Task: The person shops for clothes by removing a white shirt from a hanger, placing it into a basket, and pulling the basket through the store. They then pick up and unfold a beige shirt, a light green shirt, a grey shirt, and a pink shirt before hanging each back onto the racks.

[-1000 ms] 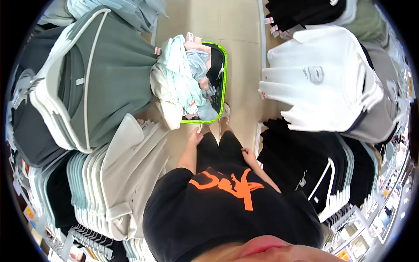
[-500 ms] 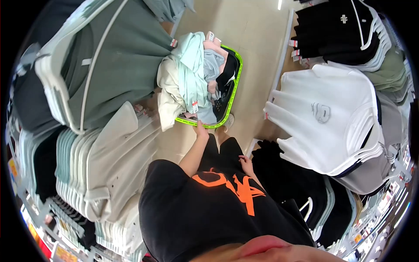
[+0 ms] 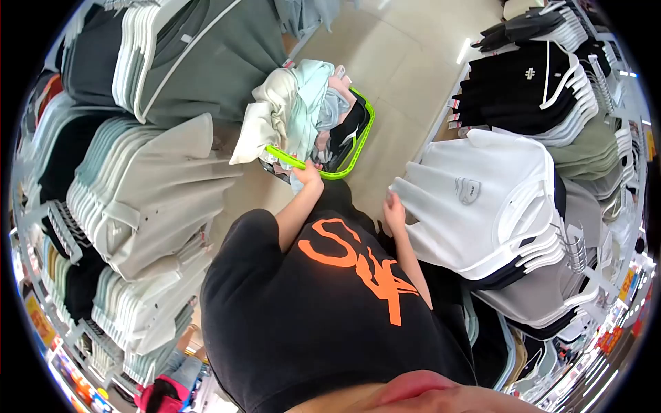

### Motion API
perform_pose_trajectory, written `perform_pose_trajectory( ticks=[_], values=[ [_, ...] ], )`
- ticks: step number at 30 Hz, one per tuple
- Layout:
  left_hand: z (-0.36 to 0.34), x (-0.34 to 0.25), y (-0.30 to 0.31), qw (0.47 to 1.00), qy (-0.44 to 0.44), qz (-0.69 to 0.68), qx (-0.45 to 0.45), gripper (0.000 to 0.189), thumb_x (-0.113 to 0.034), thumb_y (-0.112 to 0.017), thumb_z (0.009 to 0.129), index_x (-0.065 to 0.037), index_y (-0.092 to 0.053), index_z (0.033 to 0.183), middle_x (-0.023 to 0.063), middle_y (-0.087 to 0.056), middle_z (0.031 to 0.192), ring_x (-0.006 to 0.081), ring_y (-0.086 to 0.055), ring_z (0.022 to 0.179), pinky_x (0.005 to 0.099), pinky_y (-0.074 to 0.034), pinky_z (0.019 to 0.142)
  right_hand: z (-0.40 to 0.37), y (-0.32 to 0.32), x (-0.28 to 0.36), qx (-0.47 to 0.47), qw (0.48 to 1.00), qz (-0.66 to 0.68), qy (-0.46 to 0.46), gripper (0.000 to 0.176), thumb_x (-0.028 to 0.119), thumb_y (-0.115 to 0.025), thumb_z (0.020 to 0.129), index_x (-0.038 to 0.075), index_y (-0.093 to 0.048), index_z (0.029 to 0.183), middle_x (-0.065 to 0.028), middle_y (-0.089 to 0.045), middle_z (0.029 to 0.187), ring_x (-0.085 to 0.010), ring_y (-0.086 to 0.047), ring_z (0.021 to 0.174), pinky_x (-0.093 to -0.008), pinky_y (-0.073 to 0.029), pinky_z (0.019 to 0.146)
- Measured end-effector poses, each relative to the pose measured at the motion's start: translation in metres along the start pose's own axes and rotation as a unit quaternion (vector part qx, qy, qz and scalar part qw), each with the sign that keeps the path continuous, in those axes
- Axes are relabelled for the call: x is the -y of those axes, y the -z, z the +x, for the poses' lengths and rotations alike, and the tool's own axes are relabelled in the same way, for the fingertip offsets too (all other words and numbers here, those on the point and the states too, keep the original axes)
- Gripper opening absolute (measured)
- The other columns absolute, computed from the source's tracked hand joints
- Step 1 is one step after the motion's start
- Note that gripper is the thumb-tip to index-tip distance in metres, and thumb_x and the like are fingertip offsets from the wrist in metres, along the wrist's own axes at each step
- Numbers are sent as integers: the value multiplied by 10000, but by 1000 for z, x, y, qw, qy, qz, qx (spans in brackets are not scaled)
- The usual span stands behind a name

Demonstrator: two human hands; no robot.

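Observation:
My left hand (image 3: 310,173) is closed around the bright green rim of a black shopping basket (image 3: 370,127). Clothes are heaped inside it: a cream garment (image 3: 272,103) hanging over one side, a mint green one (image 3: 311,89), and pink, grey and black pieces. A white T-shirt (image 3: 437,206) with a small grey chest print hangs on the rack at the right. Right at its lower hem corner is my right hand (image 3: 394,206), fingers curled in; whether they pinch the hem or a tag there, I cannot tell.
Dark grey-green garments (image 3: 220,62) and beige shirts (image 3: 165,186) hang along the left side of the aisle. On the right, black tops (image 3: 513,86) and olive ones (image 3: 585,155) hang beyond the white T-shirt. Pale floor tiles (image 3: 406,62) run ahead between the racks.
My right hand has come up and forward from beside my leg to the white T-shirt's hem. The racks have shifted in view, and the basket has tilted slightly, still in my left hand.

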State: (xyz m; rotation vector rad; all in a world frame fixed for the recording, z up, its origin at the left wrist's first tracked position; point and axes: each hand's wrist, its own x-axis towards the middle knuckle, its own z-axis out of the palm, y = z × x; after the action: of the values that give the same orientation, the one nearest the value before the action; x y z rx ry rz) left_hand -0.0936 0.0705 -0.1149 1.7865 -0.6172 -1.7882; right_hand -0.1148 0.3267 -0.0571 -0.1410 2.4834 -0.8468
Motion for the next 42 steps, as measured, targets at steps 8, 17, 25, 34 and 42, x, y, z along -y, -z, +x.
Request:
perform_pose_trajectory(
  ticks=[8, 17, 25, 34, 42],
  values=[
    [-3, -14, -23, 999, -2, -15, 31, 356, -37, -547, 752, -49, -307, 1015, 108, -459, 786, 197, -520, 559, 322, -487, 478, 89, -22, 156, 169, 902, -146, 370, 657, 197, -672, 622, 98, -390, 1207, -162, -544, 1036, -328, -485, 1002, -409, -369, 872],
    [9, -163, -29, 689, -537, 463, -151, 893, -232, -729, 582, -26, -220, 1286, 262, -248, 1283, 387, -242, 1200, 460, -183, 998, 128, -84, 139, 388, 838, -220, 314, 277, 283, -559, 732, 66, -469, 880, -168, -590, 720, -339, -581, 712, -447, -444, 635],
    [197, -157, -130, 575, -174, 797, 65, 742, -240, -663, 629, -123, -311, 1271, 153, -496, 1113, 306, -470, 1042, 490, -306, 907, 133, -58, 156, 478, 811, -159, 299, 265, 262, -511, 792, 31, -413, 879, -197, -565, 706, -379, -553, 684, -468, -432, 604],
    [156, -63, -127, 468, -439, 759, 112, 251, -164, -489, 752, -68, -549, 976, 68, -587, 803, 222, -609, 712, 372, -496, 577, 156, -60, 164, 593, 748, -149, 258, 332, 268, -491, 823, -25, -399, 949, -234, -558, 774, -384, -551, 725, -452, -430, 616],
    [143, -16, -142, 467, -79, 807, 352, 324, -262, -510, 758, -117, -544, 1046, 124, -601, 923, 251, -585, 849, 387, -470, 698, 174, -48, 150, 619, 710, -181, 282, 416, 311, -501, 808, -38, -394, 1008, -271, -557, 793, -413, -546, 771, -467, -429, 652]
  ],
)
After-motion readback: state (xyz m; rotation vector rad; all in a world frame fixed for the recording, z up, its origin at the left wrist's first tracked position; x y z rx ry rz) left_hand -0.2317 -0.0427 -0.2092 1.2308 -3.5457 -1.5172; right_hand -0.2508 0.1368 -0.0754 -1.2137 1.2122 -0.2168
